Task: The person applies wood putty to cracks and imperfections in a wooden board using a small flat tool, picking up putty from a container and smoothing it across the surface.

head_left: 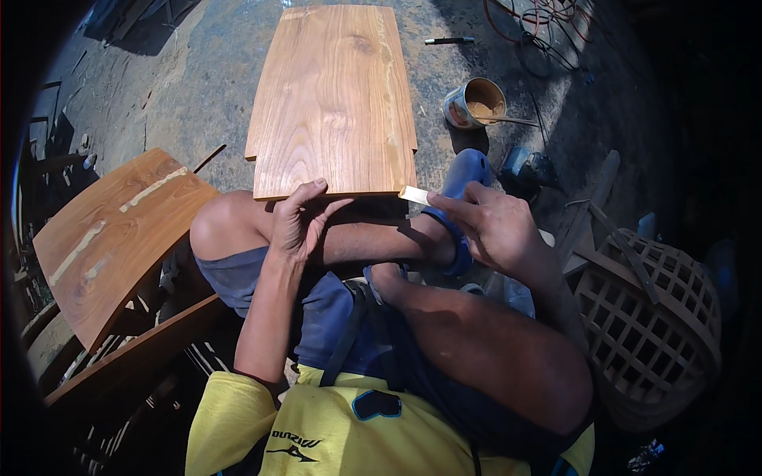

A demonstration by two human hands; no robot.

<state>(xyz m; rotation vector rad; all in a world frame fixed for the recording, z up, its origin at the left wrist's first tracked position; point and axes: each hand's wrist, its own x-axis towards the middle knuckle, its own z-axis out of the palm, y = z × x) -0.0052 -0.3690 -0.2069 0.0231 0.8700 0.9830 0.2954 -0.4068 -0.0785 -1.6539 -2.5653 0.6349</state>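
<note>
A wooden board [329, 103] with a wavy grain lies in front of me, its near edge by my shin. Down its right side runs a pale streak of filler [390, 87]. My left hand [298, 218] is closed on the board's near edge, thumb on top and fingers beneath. Between the thumb and fingers of my right hand [496, 226] is a small, pale, flat spreader [414, 195]. Its tip is at the board's near right corner; whether it touches the wood I cannot tell.
An open can [475, 103] of brown paste with a stick in it stands beyond my blue sandal [467, 174]. Another filler-streaked board [127, 230] leans at left. A dark pen-like stick [449, 40] and cables [548, 24] lie farther off. A lattice basket [647, 301] is at right.
</note>
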